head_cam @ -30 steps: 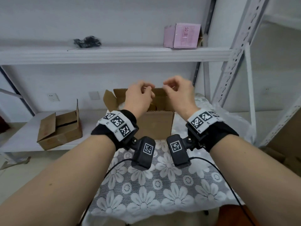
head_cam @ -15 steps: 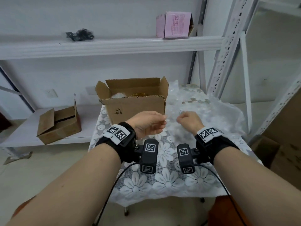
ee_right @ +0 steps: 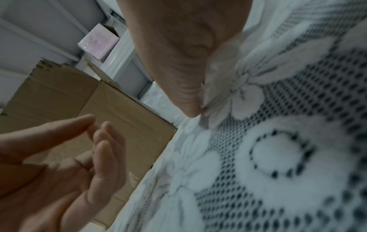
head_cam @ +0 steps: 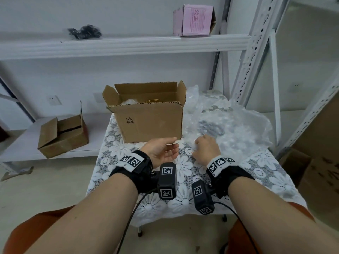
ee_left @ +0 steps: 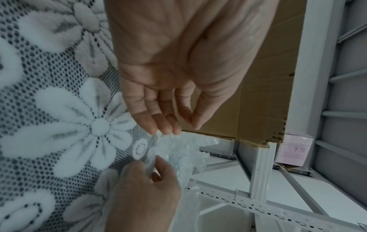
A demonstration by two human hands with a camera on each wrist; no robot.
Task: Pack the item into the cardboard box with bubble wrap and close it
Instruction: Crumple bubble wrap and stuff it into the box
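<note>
A small table covered by a lace flower-patterned cloth [head_cam: 187, 195] is set before white metal shelving [head_cam: 128, 45]. On it the cardboard box [head_cam: 152, 123] stands with its flaps up; bubble wrap and something gold-coloured, probably the item, are glimpsed inside, though little can be made out. A loose sheet of bubble wrap [head_cam: 229, 129] is spread just right of the box. Its near edge is pinched by the right hand [head_cam: 206, 150], fingers curled round the film. Nothing is held by the left hand [head_cam: 161, 150], which hovers beside it with fingers relaxed and nearly straight. The step in hand is judged to be gathering more padding. Next, the sheet should be lifted with both hands and laid over the contents before the flaps are folded.
</note>
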